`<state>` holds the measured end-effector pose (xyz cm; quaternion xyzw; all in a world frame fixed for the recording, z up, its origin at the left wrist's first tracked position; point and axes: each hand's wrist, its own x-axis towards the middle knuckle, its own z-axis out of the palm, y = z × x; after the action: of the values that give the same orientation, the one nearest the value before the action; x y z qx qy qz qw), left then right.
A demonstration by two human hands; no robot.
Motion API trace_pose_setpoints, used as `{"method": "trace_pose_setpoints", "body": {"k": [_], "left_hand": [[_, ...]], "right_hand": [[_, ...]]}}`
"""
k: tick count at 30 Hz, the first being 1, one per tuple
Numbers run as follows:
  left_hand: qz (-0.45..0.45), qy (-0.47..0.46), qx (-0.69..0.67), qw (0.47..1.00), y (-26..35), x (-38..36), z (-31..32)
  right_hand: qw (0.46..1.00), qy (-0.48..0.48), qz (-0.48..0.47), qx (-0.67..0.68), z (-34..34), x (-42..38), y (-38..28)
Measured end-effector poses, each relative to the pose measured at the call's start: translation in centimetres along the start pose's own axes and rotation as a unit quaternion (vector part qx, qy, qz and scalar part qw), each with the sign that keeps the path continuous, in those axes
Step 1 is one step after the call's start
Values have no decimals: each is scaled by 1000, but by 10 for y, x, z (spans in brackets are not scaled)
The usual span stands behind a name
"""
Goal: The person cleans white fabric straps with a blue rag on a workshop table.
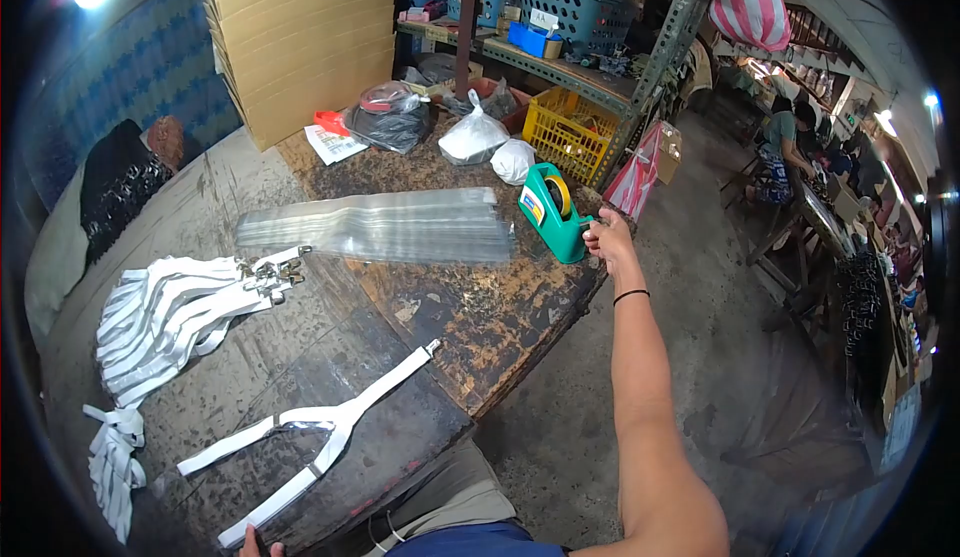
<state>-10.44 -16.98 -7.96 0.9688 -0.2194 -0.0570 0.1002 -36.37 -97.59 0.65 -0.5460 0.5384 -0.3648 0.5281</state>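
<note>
White Y-shaped suspenders (345,419) lie spread on the dark near part of the table, a metal clip at their upper right end. At the bottom edge, only fingertips of my left hand (262,545) show, apart, by the end of the lower strap. My right hand (608,240) reaches out to the cutter end of a green tape dispenser (570,242) holding a yellow roll. Its fingers are pinched together there; what is between them is too small to make out. Flat clear plastic sleeves (390,227) lie left of the dispenser.
More white suspenders (165,317) with metal clips are piled at left, with a bundled one (118,447) nearer. Plastic bags (472,139), a yellow crate (570,132) and cardboard sheets (310,37) stand behind. A metal shelf (530,62) holds blue baskets. Another person (785,147) sits far right.
</note>
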Motion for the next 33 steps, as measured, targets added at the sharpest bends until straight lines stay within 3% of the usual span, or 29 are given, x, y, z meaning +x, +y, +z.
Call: {"method": "trace_pose_setpoints", "body": {"k": [6, 12, 14, 15, 16, 17, 19, 22, 25, 27, 29, 33], "left_hand": [[-6, 0, 10, 1000, 0, 0, 1], [4, 21, -3, 1000, 16, -1, -8], [30, 43, -28, 998, 0, 2, 6], [58, 67, -54, 995, -12, -3, 14], [54, 81, -60, 993, -5, -4, 12], [46, 92, -63, 993, 8, -3, 6], [43, 76, -56, 995, 17, -3, -3], [30, 61, -57, 996, 21, -3, -6], [48, 74, -56, 994, 19, -3, -5], [82, 115, -60, 988, 17, -1, 1], [76, 113, -59, 989, 18, -1, 2], [59, 94, -46, 993, 22, -3, -3]], "right_hand": [[1000, 7, 2, -4, 0, -8, -5], [979, 33, -99, -174, -6, 24, 20], [862, 149, -173, -453, -14, 26, 35], [894, 145, -135, -402, -13, -7, 13], [889, 140, -226, -374, -31, 18, 44], [914, 101, -245, -306, -33, -5, 41], [975, -12, -176, -132, -22, -82, 33], [979, -171, -105, -37, 5, -176, 46], [952, -300, -51, -38, 43, -239, 68], [944, -324, -30, -61, 64, -262, 81], [948, -318, 18, -5, 80, -277, 91], [959, -280, 27, -34, 94, -295, 103]]}}
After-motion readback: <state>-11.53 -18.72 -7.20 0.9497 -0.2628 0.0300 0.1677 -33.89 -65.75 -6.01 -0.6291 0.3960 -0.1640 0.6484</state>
